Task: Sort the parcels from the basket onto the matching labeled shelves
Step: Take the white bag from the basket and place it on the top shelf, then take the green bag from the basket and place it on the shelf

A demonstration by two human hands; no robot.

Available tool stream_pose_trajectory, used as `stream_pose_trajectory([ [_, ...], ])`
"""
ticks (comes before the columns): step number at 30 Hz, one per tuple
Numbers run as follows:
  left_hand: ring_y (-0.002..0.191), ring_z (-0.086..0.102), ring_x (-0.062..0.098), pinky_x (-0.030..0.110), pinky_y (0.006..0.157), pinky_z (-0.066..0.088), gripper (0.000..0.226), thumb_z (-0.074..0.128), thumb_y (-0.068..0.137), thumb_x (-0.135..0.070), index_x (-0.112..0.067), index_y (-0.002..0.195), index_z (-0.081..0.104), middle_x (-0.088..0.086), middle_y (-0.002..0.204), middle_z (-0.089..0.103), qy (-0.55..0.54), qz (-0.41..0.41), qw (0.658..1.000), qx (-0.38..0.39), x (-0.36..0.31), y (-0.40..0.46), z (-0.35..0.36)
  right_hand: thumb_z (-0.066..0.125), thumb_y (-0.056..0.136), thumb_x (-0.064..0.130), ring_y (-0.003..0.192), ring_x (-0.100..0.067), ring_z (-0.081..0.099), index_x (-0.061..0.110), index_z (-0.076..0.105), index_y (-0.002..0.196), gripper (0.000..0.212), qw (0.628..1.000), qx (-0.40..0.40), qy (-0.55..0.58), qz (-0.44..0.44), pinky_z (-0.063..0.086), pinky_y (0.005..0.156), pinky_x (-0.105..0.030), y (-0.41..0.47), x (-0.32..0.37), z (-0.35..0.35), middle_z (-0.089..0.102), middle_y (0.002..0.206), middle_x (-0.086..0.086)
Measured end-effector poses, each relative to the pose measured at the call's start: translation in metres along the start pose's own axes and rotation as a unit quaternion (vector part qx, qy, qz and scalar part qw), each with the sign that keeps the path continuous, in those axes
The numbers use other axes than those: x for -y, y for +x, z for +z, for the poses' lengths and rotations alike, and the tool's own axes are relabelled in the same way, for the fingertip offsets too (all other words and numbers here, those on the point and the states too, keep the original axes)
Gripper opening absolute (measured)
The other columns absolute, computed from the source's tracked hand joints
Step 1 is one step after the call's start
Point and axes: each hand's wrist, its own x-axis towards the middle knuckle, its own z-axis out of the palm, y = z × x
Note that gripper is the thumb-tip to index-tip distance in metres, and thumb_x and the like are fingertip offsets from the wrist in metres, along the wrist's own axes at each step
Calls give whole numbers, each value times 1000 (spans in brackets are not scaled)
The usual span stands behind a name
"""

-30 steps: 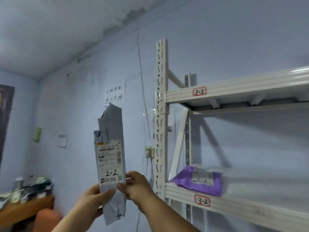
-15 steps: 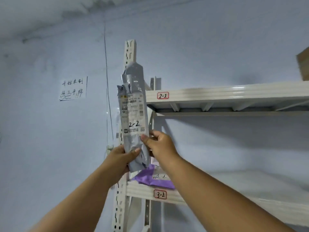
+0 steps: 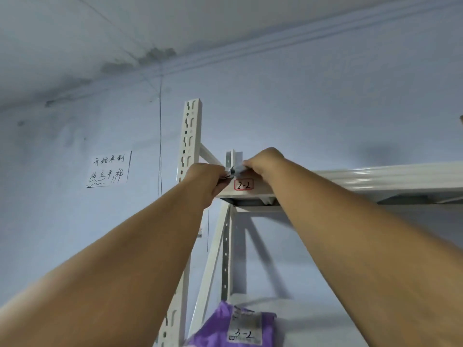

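Grey parcel (image 3: 234, 171), upright a second ago, now laid flat on top shelf edge (image 3: 375, 176) above 2-2 label (image 3: 243, 184); left hand (image 3: 209, 180), right hand (image 3: 265, 162) both pinch near end. Label matches; release likely next.

Upper shelf (image 3: 363, 177) (tag 2-2): grey parcel (image 3: 237, 169) at edge; lower: purple parcel (image 3: 220, 326).

I stand in a plain storeroom: a metal rack (image 3: 191, 136) with numbered shelf labels (image 3: 243, 184) against a bare, stained wall (image 3: 313, 108).
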Motion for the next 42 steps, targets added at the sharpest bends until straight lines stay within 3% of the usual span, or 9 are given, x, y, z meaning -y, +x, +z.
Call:
stream_pose_trajectory([
  [6, 86, 72, 27, 35, 85, 58, 13, 55, 94, -16, -5, 98, 60, 14, 100, 68, 10, -24, 999, 32, 2, -8, -8, 56, 95, 25, 91, -25, 58, 8, 55, 76, 25, 981, -4, -193, -14, 41, 76, -26, -5, 6, -8, 58, 93, -7],
  [9, 78, 70, 25, 35, 79, 59, 21, 52, 95, -26, -12, 111, 56, 11, 95, 70, 126, -18, 992, 5, -11, -16, -39, 57, 90, 19, 95, -29, 64, 2, 66, 99, 21, 986, -89, -129, -55, 47, 73, -27, -14, 15, -12, 69, 105, -11],
  [13, 77, 60, 23, 33, 78, 51, 27, 50, 85, -35, -16, 101, 61, 5, 95, 67, 295, 44, 949, -99, -24, -17, -122, 48, 91, 24, 81, -23, 66, -2, 70, 91, 34, 971, -104, 44, -210, 52, 64, -28, -58, 56, 22, 73, 97, -9],
  [19, 82, 47, 24, 29, 75, 38, 35, 36, 94, -43, -16, 91, 58, 6, 88, 55, 602, 21, 775, -191, -41, -82, -286, 42, 94, 31, 93, -28, 62, 5, 69, 88, 39, 939, 83, 50, -329, 51, 83, -34, -144, 126, 160, 71, 99, -9],
  [23, 77, 55, 21, 21, 66, 41, 39, 49, 97, -43, -13, 110, 70, 11, 103, 67, 564, -94, 785, -239, -56, -166, -384, 34, 100, 21, 101, -35, 58, 5, 61, 100, 31, 908, 273, 41, -316, 45, 77, -32, -214, 146, 259, 63, 109, -17],
  [26, 108, 58, 24, 30, 82, 41, 40, 44, 98, -46, -20, 118, 68, 6, 117, 65, 603, -169, 720, -300, -73, -227, -435, 29, 101, 15, 92, -32, 51, 8, 45, 83, 25, 883, 351, 66, -305, 37, 63, -29, -261, 165, 312, 55, 96, -14],
  [33, 125, 50, 24, 34, 98, 38, 43, 37, 100, -47, -22, 124, 64, 4, 138, 54, 638, -230, 620, -394, -94, -286, -473, 26, 104, 31, 96, -22, 41, 20, 43, 73, 38, 828, 425, 87, -354, 33, 84, -32, -298, 196, 357, 46, 106, -10],
  [37, 123, 51, 24, 37, 100, 40, 46, 39, 100, -47, -19, 130, 59, 5, 136, 55, 630, -259, 601, -418, -78, -296, -486, 24, 106, 27, 123, -29, 48, 8, 55, 129, 43, 818, 438, 90, -361, 38, 100, -34, -304, 193, 378, 52, 137, -14],
  [42, 114, 57, 33, 40, 94, 45, 43, 44, 99, -37, -5, 122, 61, 15, 125, 61, 593, -261, 610, -456, -30, -323, -517, 29, 104, 29, 107, -38, 56, 1, 60, 113, 43, 793, 495, 140, -327, 44, 86, -39, -341, 166, 440, 61, 115, -23],
])
